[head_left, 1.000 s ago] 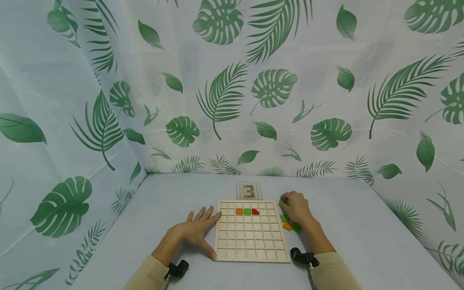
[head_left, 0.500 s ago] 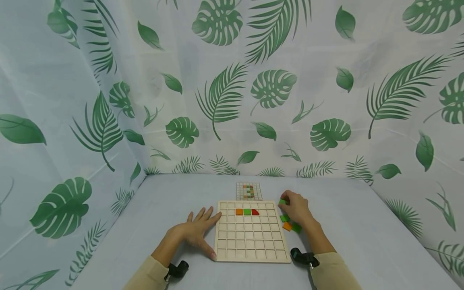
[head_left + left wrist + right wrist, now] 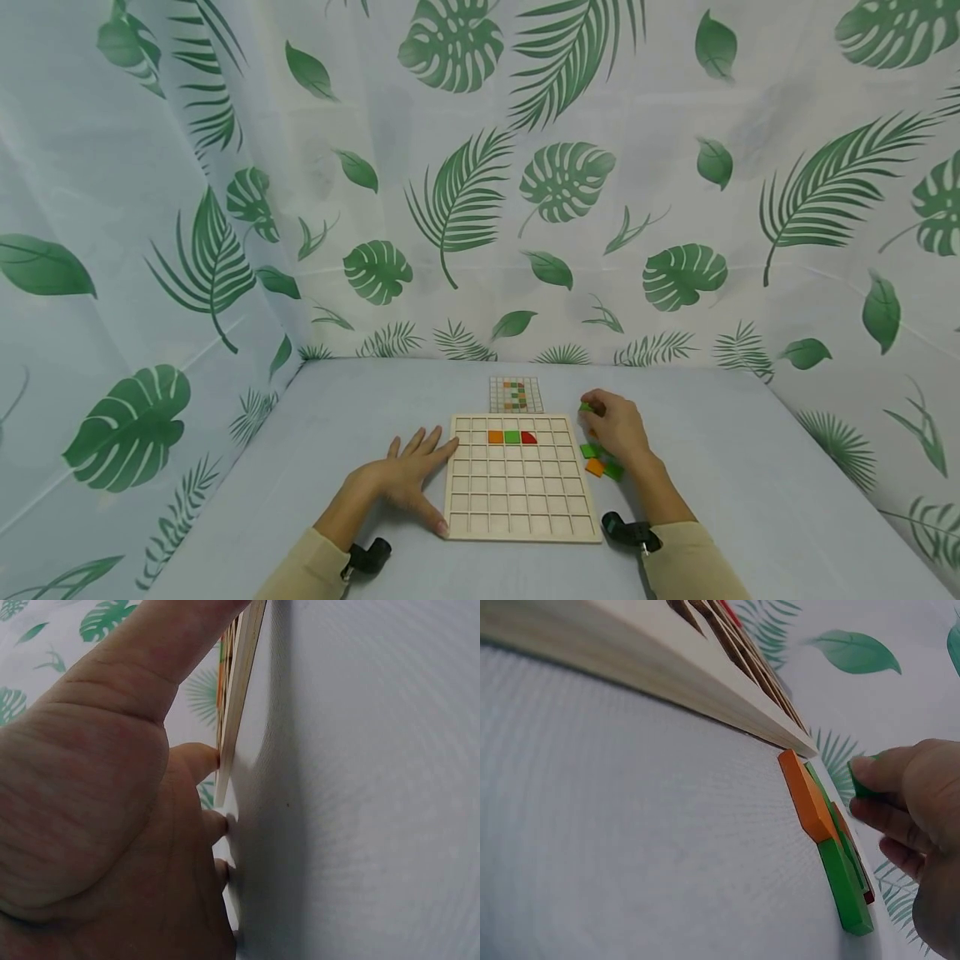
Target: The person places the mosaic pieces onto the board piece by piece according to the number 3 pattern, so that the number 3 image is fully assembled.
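Observation:
My left hand (image 3: 411, 477) lies spread with straight fingers on the table, thumb and index tip at the left edge of the wooden grid board (image 3: 510, 483). In the left wrist view its thumb and a fingertip meet the board's side. Beyond the board's right edge my right hand (image 3: 617, 427) pinches a green tile (image 3: 862, 777), which is partly covered by the fingers and raised above the other tiles. In the board's second row sit an orange tile (image 3: 496, 437), a green square tile (image 3: 512, 437) and a red rounded tile (image 3: 528, 437), side by side.
Below my right hand lie loose tiles: an orange tile (image 3: 808, 796), a green tile (image 3: 845, 889) and others partly hidden behind them. A small card (image 3: 515, 395) with a coloured grid pattern lies behind the board. A leaf-print curtain (image 3: 480, 208) encloses the table.
My right hand has risen slightly and shifted away from me, with the green tile lifted between its fingers. The left hand and the board have stayed in place.

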Motion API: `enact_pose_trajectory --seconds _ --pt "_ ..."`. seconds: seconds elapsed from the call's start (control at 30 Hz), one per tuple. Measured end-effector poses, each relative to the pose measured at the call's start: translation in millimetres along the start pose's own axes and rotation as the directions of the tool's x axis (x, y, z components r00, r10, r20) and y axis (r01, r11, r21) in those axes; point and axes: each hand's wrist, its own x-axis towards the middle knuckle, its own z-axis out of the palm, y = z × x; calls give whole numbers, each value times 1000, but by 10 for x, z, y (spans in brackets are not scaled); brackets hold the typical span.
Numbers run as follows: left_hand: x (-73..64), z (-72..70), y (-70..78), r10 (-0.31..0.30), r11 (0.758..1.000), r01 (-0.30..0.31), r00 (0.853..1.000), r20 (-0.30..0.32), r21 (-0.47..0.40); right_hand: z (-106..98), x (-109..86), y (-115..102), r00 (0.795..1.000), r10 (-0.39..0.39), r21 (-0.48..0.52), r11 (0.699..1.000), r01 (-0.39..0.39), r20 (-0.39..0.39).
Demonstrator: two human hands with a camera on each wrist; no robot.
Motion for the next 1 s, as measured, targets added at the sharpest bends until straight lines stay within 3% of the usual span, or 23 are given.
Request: enact_pose_trajectory --seconds 0.2,0.47,0.63,0.87,1.0 --pt "-1 7 -4 0 1000 0 1000 0 4 -9 -5 -33 997 -68 48 996 69 -34" --pt "3 10 -13 3 1000 -3 1000 1 2 -61 -28 -156 995 -41 223 975 19 93" --pt "8 8 -15 6 1000 -6 1000 1 1 -54 -27 -160 993 -43 203 979 19 110" --pt "10 15 -25 7 1000 -7 1000 1 1 -48 -13 -210 991 -110 168 981 96 76" --pt "9 12 -23 12 1000 -12 1000 -1 -4 -45 -10 -268 987 -122 175 979 103 103"
